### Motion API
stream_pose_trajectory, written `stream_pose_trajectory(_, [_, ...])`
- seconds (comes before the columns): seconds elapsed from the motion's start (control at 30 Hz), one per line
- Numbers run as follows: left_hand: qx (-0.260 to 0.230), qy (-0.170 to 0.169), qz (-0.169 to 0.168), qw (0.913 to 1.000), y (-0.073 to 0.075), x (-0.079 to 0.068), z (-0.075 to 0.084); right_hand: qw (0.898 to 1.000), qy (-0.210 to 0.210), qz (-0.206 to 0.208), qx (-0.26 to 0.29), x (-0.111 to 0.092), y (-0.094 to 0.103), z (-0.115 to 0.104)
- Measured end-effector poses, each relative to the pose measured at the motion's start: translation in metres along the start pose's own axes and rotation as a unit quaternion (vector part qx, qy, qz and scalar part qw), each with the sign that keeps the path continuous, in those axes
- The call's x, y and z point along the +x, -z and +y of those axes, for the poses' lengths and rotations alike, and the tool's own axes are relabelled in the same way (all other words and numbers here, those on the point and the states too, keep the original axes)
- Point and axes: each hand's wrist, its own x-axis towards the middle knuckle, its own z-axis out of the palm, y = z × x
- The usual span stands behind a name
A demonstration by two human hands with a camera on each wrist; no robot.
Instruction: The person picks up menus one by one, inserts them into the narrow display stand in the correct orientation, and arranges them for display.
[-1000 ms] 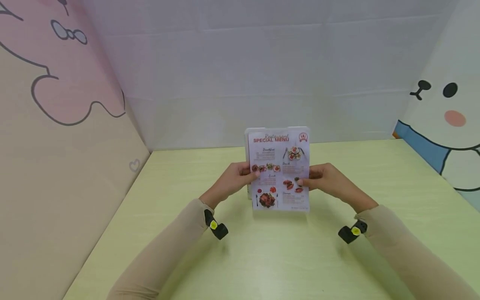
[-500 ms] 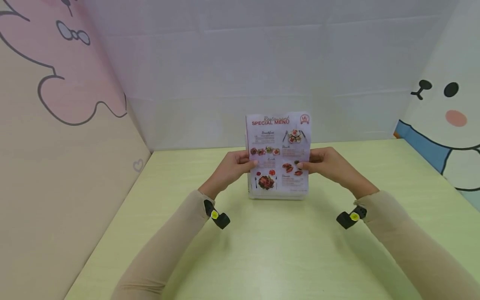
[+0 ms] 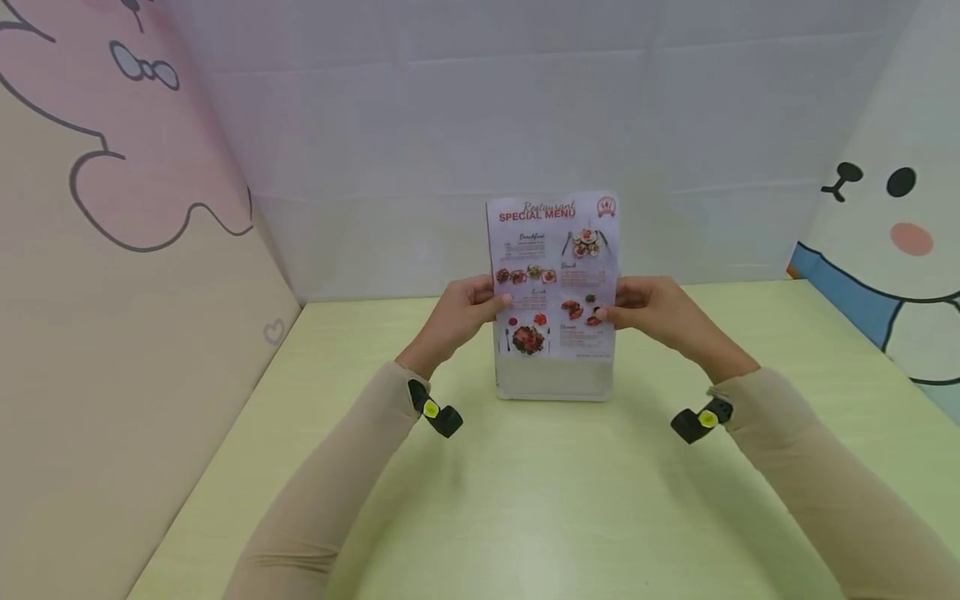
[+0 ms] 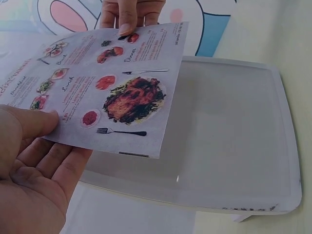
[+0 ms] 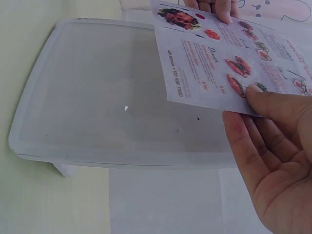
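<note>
One pink cartoon [image 3: 161,154] is decorating the wall [image 3: 112,358] at far left, and inward of it, past my left sleeve [image 3: 330,475] and its black wrist camera [image 3: 444,418], my left hand [image 3: 459,315] is pinching the left edge of a paper menu [image 3: 553,287], thumb resting on the printed face and fingers tucked behind, leaving no more gap than the sheet itself. That menu is standing straight between my two grips, spanning them, so neither hand is lying nearer; its long axis is running up and down, heading uppermost, print facing me, and more of it is rising above my thumbs than is hanging below. Behind it a white board [image 3: 555,380] is standing on the pale table [image 3: 540,492], its top hidden by the sheet, so I am not judging its height. What matters most, I am thinking, is how the two are lining up: the menu's lower edge is sitting above the board's, leaving a bare strip, and in both wrist views that end is hovering apart from the board's face. Rightward, my right hand [image 3: 651,312] is pinching the menu's other edge likewise, thumb in front, fingers behind; farther over, a white cartoon animal [image 3: 862,225] is showing.
</note>
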Motion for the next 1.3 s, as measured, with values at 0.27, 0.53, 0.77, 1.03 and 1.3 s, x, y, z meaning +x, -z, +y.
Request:
stream_pose_trajectory(0.27, [0.011, -0.027, 0.016, 0.9995, 0.004, 0.009, 0.007, 1.000, -0.008, 0.028, -0.013, 0.005, 0.008, -0.013])
stream_pose_trajectory(0.53, [0.038, -0.039, 0.025, 0.9982, 0.009, 0.018, 0.013, 0.998, 0.000, 0.058, -0.006, 0.011, 0.016, -0.021])
stream_pose_trajectory(0.77, [0.033, -0.068, 0.037, 0.9964, 0.010, 0.022, 0.019, 0.997, 0.006, 0.080, -0.018, 0.017, 0.021, -0.031])
stream_pose_trajectory(1.03, [0.032, -0.106, 0.084, 0.9904, 0.007, 0.027, 0.022, 0.994, 0.004, 0.105, -0.010, 0.020, 0.023, -0.039])
stream_pose_trajectory(1.3, [0.030, -0.124, 0.108, 0.9859, 0.011, 0.031, 0.027, 0.989, 0.020, 0.145, -0.004, 0.027, 0.020, -0.046])
